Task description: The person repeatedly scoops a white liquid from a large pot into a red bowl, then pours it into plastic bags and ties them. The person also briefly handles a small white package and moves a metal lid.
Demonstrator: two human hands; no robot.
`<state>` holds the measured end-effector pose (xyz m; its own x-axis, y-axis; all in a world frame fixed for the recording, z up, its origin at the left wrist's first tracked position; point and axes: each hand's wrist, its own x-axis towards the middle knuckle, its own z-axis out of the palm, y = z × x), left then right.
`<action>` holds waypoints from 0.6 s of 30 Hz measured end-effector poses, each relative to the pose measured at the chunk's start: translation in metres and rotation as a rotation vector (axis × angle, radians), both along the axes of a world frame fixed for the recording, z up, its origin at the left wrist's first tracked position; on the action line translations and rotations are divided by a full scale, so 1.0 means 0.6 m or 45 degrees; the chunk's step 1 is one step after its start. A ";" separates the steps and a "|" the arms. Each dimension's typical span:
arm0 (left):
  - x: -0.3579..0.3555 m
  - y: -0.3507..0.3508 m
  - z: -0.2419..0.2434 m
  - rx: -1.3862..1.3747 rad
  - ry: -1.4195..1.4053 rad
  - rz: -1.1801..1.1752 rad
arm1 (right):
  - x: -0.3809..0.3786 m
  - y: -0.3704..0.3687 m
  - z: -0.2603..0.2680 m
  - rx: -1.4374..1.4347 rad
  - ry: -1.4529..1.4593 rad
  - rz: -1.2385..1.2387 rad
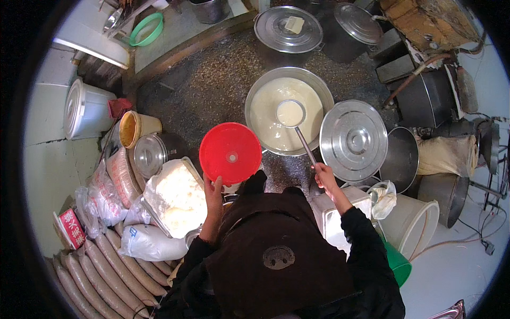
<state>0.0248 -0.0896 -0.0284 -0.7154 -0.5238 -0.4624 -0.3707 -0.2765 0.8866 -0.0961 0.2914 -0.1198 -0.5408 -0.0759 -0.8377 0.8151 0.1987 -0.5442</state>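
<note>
My left hand (214,199) grips the near rim of a red round plastic lid or basin (223,139), with the thumb over its edge. In my right hand (326,179) is the handle of a metal ladle (306,144). The ladle's bowl, full of creamy white liquid (263,107), lies within a wide metal pot (328,93) of the same liquid. The red piece is just left of the pot. A round metal lid (354,131) leans at the pot's right side, near my right hand.
Left of me are a tray of white powdery or crumbly material (179,195), a metal canister (149,155) and long filled sacks (103,267). Lidded pots (275,30) stand ahead on the speckled floor (215,75). At right are a white container (350,203) and a tub (432,215).
</note>
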 end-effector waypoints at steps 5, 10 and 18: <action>-0.041 0.018 -0.008 -0.040 0.100 -0.139 | 0.037 0.028 0.162 -0.046 0.062 -0.014; -0.096 0.047 -0.008 0.023 0.149 -0.267 | 0.075 0.046 0.291 -0.058 0.199 -0.012; -0.187 0.096 0.016 0.116 0.168 -0.447 | 0.139 0.059 0.331 0.069 0.402 0.013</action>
